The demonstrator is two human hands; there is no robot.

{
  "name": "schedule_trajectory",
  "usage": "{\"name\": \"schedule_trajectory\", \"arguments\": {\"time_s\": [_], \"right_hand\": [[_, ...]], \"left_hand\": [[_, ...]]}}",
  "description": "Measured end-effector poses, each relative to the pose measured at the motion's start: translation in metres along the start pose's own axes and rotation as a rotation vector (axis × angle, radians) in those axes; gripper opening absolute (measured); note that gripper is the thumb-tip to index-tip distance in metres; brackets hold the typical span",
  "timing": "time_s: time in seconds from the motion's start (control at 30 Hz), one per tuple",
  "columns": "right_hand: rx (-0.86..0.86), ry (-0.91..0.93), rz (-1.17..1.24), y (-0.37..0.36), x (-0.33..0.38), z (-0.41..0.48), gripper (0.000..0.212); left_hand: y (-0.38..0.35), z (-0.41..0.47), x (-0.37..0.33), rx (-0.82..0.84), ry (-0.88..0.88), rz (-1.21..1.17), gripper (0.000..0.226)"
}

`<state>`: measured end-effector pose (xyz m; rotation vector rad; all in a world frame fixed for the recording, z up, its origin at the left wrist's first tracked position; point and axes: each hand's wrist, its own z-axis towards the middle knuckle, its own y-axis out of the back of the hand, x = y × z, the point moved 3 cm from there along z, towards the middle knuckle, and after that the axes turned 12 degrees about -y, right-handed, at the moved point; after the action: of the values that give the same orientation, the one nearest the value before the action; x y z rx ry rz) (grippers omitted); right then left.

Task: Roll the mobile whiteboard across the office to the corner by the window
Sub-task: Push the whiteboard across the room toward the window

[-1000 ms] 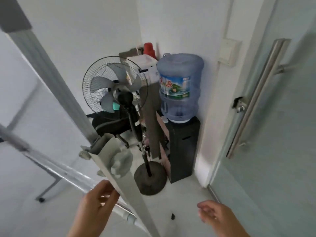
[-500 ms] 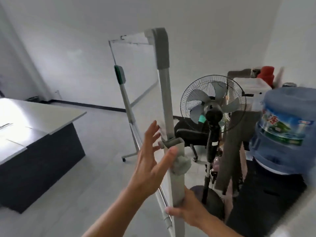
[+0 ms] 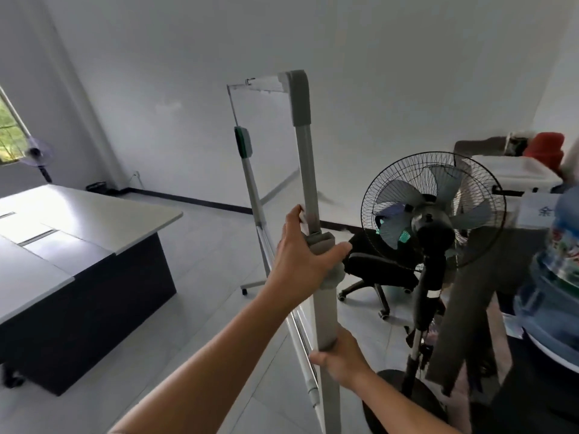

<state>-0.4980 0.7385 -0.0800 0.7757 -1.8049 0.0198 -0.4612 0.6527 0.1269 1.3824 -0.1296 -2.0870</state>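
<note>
The mobile whiteboard (image 3: 269, 142) stands edge-on in front of me, a white panel in a grey metal frame on castors. Its near upright post (image 3: 308, 180) runs down the middle of the view. My left hand (image 3: 300, 261) wraps around that post at the grey bracket, about mid-height. Lower down, my right hand (image 3: 340, 360) grips the same post from the right side. A green-and-grey eraser (image 3: 243, 141) hangs on the far post. The window (image 3: 7, 126) shows at the far left edge of the room.
A black pedestal fan (image 3: 434, 214) stands close on the right, with a black office chair (image 3: 380, 270) behind it and a blue water bottle (image 3: 551, 277) on a dark dispenser at the right edge. A white-topped dark desk (image 3: 78, 242) fills the left. Another fan (image 3: 39, 153) stands by the window.
My view has swung left from the door corner to the open room. My left hand has closed around the post at the bracket, and my right hand has taken hold lower down.
</note>
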Motion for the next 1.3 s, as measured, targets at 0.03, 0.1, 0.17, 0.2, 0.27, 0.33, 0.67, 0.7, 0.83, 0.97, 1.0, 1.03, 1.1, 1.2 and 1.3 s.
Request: {"name": "schedule_trajectory", "arguments": {"time_s": [0.03,0.1,0.17,0.2,0.27,0.33,0.67,0.7,0.83,0.97,1.0,1.03,1.1,1.2,1.3], "right_hand": [[-0.001,-0.008,0.013,-0.001,0.006,0.012,0.044],[-0.018,-0.029,0.059,0.0,0.018,0.037,0.04],[-0.024,-0.044,0.086,0.001,0.03,0.062,0.032],[-0.02,-0.042,0.091,0.0,0.037,0.075,0.03],[-0.018,-0.045,0.09,-0.002,0.051,0.1,0.031],[-0.014,-0.04,0.086,-0.003,0.065,0.126,0.034],[0.012,-0.031,0.002,-0.01,0.132,0.295,0.043],[0.017,-0.024,-0.007,-0.011,0.14,0.312,0.043],[0.06,-0.007,-0.025,-0.013,0.176,0.38,0.062],[0.093,0.009,-0.03,-0.016,0.211,0.445,0.072],[0.097,0.015,-0.033,-0.017,0.22,0.461,0.074],[0.097,0.018,-0.039,-0.018,0.228,0.477,0.075],[0.106,0.022,-0.054,-0.017,0.245,0.509,0.074],[0.117,0.03,-0.077,-0.016,0.268,0.559,0.07],[0.123,0.037,-0.096,-0.017,0.291,0.61,0.066]], "left_hand": [[-0.002,0.013,0.007,-0.001,0.012,0.031,0.094],[-0.004,0.038,0.02,-0.013,0.021,0.075,0.093],[-0.004,0.06,0.033,-0.035,0.005,0.047,0.085],[-0.003,0.07,0.039,-0.046,-0.001,0.028,0.083],[0.002,0.093,0.057,-0.064,0.022,-0.003,0.085],[0.004,0.116,0.077,-0.1,0.049,-0.06,0.087],[0.002,0.255,0.179,-0.327,0.06,-0.217,0.053],[0.003,0.27,0.19,-0.346,0.06,-0.213,0.048],[0.01,0.331,0.228,-0.423,0.062,-0.118,0.043],[0.02,0.393,0.264,-0.448,0.067,-0.04,0.046],[0.022,0.408,0.273,-0.456,0.071,-0.035,0.046],[0.025,0.424,0.282,-0.462,0.073,-0.031,0.046],[0.029,0.455,0.301,-0.471,0.076,-0.019,0.046],[0.033,0.502,0.331,-0.485,0.077,-0.021,0.045],[0.036,0.55,0.362,-0.503,0.065,-0.017,0.046]]}}
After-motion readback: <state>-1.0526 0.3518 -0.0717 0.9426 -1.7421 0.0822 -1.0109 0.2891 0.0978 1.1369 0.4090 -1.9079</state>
